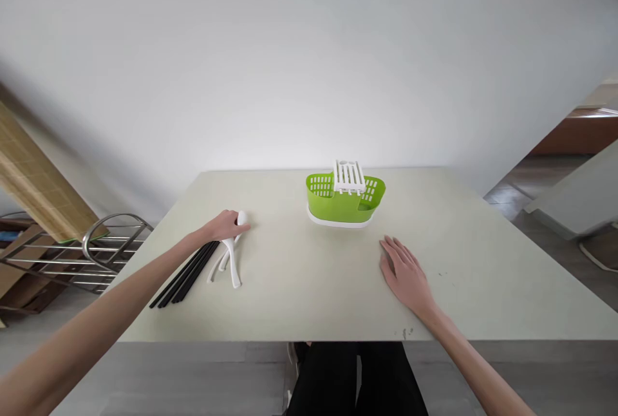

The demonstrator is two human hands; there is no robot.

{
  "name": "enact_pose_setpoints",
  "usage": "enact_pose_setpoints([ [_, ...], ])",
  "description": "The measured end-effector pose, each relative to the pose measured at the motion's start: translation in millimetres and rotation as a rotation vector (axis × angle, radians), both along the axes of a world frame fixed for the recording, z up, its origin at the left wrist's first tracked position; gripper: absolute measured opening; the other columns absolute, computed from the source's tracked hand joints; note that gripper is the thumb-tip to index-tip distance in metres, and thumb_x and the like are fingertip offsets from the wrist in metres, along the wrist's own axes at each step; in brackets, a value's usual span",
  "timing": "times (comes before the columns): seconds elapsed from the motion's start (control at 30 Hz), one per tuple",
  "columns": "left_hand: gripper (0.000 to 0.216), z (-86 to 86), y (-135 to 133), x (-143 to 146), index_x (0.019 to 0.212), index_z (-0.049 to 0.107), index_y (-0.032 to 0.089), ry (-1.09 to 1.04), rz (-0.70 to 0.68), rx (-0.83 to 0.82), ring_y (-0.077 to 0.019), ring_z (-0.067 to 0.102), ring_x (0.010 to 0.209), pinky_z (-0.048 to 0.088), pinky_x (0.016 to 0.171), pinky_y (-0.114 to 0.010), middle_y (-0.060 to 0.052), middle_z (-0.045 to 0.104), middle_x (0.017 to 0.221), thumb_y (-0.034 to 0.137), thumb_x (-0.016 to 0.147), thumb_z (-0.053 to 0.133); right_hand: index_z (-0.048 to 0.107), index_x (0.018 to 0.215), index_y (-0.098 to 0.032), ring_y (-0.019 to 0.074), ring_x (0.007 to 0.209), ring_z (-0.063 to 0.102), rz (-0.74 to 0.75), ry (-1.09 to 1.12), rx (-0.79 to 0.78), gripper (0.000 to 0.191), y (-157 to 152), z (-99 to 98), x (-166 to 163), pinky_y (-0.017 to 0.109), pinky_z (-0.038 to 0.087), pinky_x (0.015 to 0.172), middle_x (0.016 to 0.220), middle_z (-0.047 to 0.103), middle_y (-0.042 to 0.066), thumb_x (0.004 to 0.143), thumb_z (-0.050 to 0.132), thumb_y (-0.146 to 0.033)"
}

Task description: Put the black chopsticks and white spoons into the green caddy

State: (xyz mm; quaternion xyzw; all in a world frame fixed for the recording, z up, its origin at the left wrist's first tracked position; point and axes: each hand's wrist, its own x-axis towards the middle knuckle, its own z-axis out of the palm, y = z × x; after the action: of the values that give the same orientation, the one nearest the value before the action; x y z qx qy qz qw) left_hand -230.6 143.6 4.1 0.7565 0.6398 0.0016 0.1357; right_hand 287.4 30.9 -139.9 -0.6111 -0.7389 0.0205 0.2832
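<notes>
**Pinching a white spoon (234,268) toward the desk's (299,287) left edge**

Closes left hand (226,225) around its upper end, just beside black chopsticks (188,275) slanting toward the front-left corner. Shows a rounded end past the grip, a slim handle pointing to the front edge. Rests right hand (405,274) loosely spread, palm down, near the green basket (338,210).

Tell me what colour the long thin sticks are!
Black. The long thin sticks show best in the head view.

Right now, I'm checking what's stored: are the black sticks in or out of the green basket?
Out: the black sticks lie on the table by the left hand, apart from the green basket.
</notes>
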Motion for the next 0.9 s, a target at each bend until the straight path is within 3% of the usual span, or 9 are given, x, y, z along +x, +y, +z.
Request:
enact_pose_setpoints([
  [0.5, 0.041, -12.2, -6, 7, 0.061, 0.043, 0.025, 0.013, -0.037, 0.065, -0.0172, 0.05, 0.055, 0.032, 0.058, -0.03, -0.001, 0.056, 0.057, 0.058, 0.085, 0.051, 0.053, 0.154, -0.019, 0.0287, 0.154, 0.042, 0.001, -0.004, 0.0, 0.053, -1, -1.7, 0, 0.054, 0.036, 0.127, 0.162, 0.051, 0.009, 0.109, 0.035, -0.04],
  [0.9, 0.046, 1.2, -16, 15, 0.079, 0.059, 0.024, -0.023, -0.16, 0.123, -0.0165, 0.054, 0.062, 0.034, 0.063, -0.027, -0.001, 0.068, 0.075, 0.06, 0.098, 0.04, 0.053, 0.154, -0.019, 0.0295, 0.153, 0.043, -0.003, 0.008, -0.003, 0.054, -1, 1.3, -1, 0.055, 0.037, 0.126, 0.162, 0.052, 0.01, 0.108, 0.033, -0.041],
])
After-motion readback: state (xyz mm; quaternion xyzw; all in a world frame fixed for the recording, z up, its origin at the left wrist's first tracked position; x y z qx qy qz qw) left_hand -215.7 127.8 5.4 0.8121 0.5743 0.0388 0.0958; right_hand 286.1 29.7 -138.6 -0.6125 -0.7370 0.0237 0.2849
